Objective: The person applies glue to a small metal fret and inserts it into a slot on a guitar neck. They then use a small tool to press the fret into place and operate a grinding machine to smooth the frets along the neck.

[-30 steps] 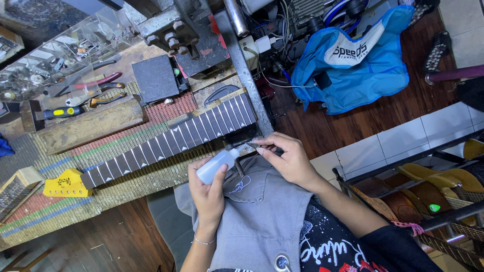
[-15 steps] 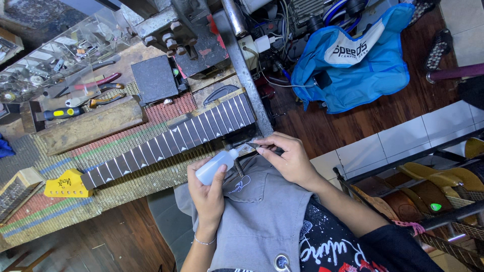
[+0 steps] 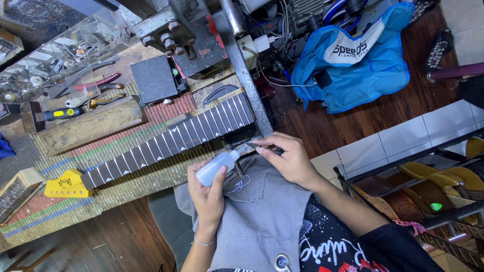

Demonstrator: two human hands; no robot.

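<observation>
Head view, looking down at your lap: your left hand [image 3: 207,194] is wrapped tight around a small white squeeze bottle [image 3: 216,167], thumb on its right side, fingers closed on its left, the nozzle end pointing up and right from the grip. Just right of that nozzle, your right hand [image 3: 287,160] pinches a thin dark tool [image 3: 263,147], fingertips together on it, its tip poking left toward the bottle's top. The two hands sit near each other, not touching, over the grey cloth [image 3: 262,216] on your lap.

Just above both grips lies the fretboard [image 3: 169,140], a long dark neck with pale frets and inlays, running up-right from a yellow block [image 3: 63,186] at its lower left end. Its wide end sits right above your right fingers, beside the metal post [image 3: 247,83]. It rests on the woven mat [image 3: 126,186].

Farther up and left of your left hand: a wooden block [image 3: 88,127], a dark square pad [image 3: 154,79], pliers with red handles [image 3: 98,83]. Well up and right of your right hand, a blue bag [image 3: 353,65] lies on the floor.
</observation>
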